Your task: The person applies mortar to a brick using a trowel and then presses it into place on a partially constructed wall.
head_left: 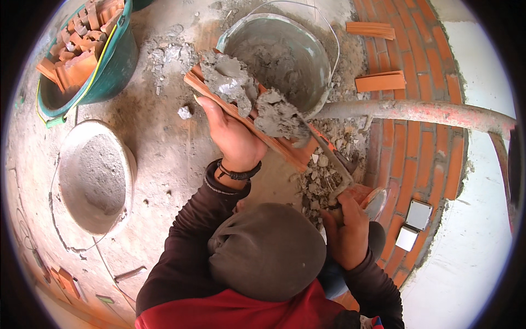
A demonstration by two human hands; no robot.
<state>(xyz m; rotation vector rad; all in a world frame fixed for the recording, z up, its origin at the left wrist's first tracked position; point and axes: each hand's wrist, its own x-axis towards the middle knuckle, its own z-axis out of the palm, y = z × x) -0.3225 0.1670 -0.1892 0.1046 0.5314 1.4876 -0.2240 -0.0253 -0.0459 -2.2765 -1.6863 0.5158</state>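
Note:
My left hand (233, 137) is closed on a terracotta brick (244, 118) and holds it tilted, thumb up along its near side; the other fingers are mostly hidden. Wet grey mortar (226, 79) is heaped on the brick's upper end. My right hand (350, 230) grips the handle end of a trowel (341, 167), whose blade reaches up and left over the brick. A thick lump of mortar (280, 118) covers most of the blade. Just beyond the brick stands a mortar bucket (249, 33) with a wire handle, its inside smeared with wet mortar.
A green tub (121, 63) of broken brick stands far left. Nearer is a grey bucket (131, 172) with grey material inside. Along the right runs brickwork (402, 142), crossed by a pole (416, 111), with loose brick pieces (379, 81) and a small grey box (419, 214). Rubble (318, 186) lies below the trowel.

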